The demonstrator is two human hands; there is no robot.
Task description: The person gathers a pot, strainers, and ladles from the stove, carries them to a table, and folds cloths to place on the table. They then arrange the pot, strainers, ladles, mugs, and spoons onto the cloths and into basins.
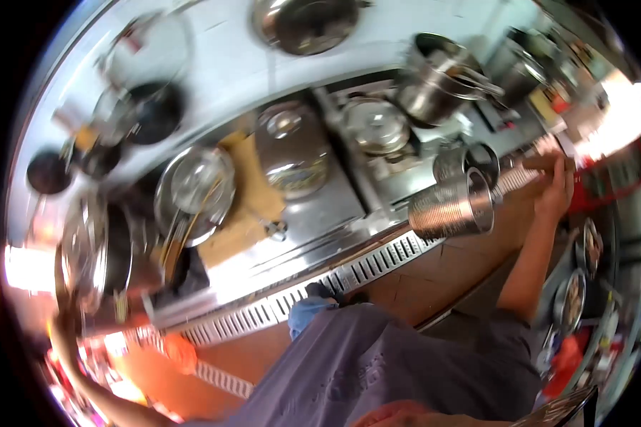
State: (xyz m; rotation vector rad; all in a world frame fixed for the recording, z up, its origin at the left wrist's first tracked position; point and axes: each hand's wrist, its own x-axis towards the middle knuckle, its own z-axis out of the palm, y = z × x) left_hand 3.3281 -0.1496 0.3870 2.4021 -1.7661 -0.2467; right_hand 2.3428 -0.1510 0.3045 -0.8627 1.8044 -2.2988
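My right hand (554, 192) is closed round the handle end of a noodle strainer with a deep perforated metal basket (445, 210), which hangs over the counter's front edge. A second strainer basket (463, 162) is just behind it, and its handle runs toward the same hand. At the far left, my left hand (65, 309) is blurred beside a large metal pot (117, 249) with a tilted, shiny lid (80, 238). Its fingers are too smeared to show whether they grip the lid or pot.
On the steel counter (342, 192) are a covered pan (292, 146), a bowl with chopsticks (196, 181), a lidded pot (376, 127) and stacked pots (434, 89). Pans hang on the left wall. A floor drain grate (377, 263) runs along the counter; bowls (571, 299) stand at right.
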